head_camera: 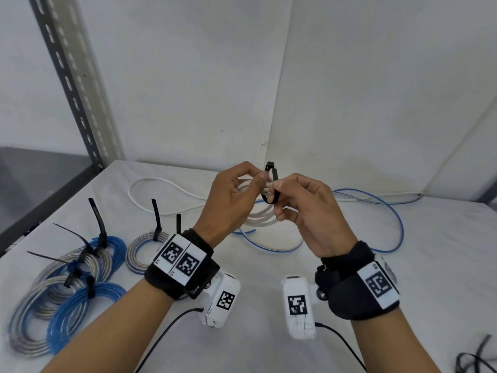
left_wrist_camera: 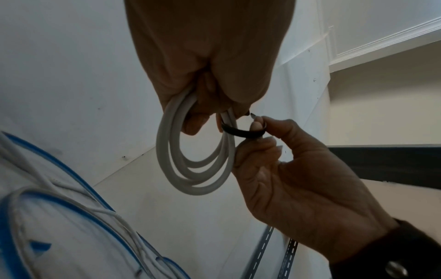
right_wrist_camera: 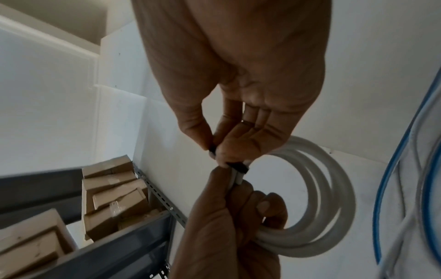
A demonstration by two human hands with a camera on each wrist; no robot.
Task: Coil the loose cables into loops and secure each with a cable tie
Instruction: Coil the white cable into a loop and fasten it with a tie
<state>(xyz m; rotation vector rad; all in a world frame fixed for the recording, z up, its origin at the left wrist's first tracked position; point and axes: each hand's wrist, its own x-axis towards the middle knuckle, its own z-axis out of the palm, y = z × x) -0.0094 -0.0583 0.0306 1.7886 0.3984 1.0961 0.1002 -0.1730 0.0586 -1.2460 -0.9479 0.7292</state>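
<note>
left hand grips the coiled white round cable to keep its loops bunched. right hand pinches the thin black plastic cable tie wrapped round them, likely for fastening.

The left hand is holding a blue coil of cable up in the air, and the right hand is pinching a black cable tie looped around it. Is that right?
Not quite. The coil in the left hand is white, not blue; the left wrist view shows it plainly. The blue cable lies loose on the table. The rest holds: the right hand pinches the black cable tie looped around the coil.
</note>
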